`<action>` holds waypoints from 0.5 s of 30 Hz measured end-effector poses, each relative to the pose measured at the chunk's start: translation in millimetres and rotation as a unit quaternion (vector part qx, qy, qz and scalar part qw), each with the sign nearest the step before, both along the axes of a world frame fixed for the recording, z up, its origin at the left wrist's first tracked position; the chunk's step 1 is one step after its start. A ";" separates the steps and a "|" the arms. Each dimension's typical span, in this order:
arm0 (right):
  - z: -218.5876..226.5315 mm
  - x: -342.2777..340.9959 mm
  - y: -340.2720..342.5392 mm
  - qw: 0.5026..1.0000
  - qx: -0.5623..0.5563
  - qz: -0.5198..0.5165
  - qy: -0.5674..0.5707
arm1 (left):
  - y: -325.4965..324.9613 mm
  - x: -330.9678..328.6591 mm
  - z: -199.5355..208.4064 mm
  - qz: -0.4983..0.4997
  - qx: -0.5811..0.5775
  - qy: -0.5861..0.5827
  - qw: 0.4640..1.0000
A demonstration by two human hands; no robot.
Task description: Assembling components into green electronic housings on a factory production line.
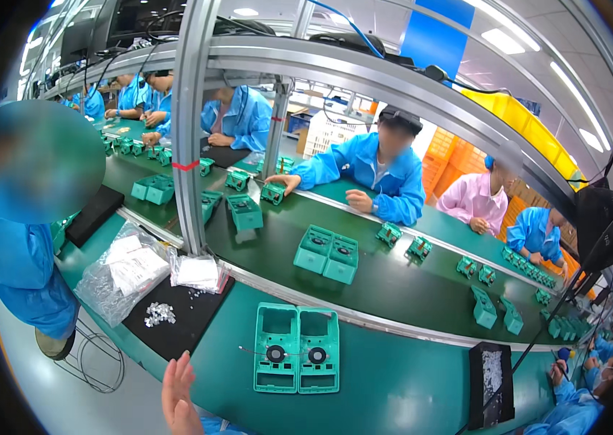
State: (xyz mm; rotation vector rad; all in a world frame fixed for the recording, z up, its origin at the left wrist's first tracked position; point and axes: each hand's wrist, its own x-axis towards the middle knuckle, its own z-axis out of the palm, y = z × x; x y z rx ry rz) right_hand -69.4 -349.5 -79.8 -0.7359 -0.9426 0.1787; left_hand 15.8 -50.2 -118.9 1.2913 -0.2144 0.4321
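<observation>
My left hand (179, 397) is raised at the lower edge, fingers stretched out and holding nothing. It is left of two teal plastic housing halves (277, 375) that lie side by side on the green table. Each half has a round black speaker-like part (275, 354) in its middle, and a thin wire sticks out to the left. Beyond my hand, a black mat (176, 330) carries a heap of small silvery pieces (160, 314). My right hand is not in view.
A clear plastic bag with white packets (132, 264) lies behind the mat. A metal post (189, 145) rises beside it. The conveyor belt (263, 264) carries teal housings (326, 252). A black tray (491, 384) stands at right. Co-workers in blue (393, 181) sit across; another person (23, 254) is left.
</observation>
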 end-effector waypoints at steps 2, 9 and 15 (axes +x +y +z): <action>-4.2 5.7 0.8 0.998 0.053 0.042 0.013 | 2.9 10.0 -4.7 0.069 0.042 -0.021 0.997; 37.7 24.0 -30.1 0.930 -0.011 0.182 -0.319 | -0.9 12.0 6.5 0.036 0.025 -0.043 0.998; 71.5 20.9 -39.6 0.870 0.022 0.161 -0.465 | 14.8 11.0 -8.3 -0.026 0.072 -0.008 0.997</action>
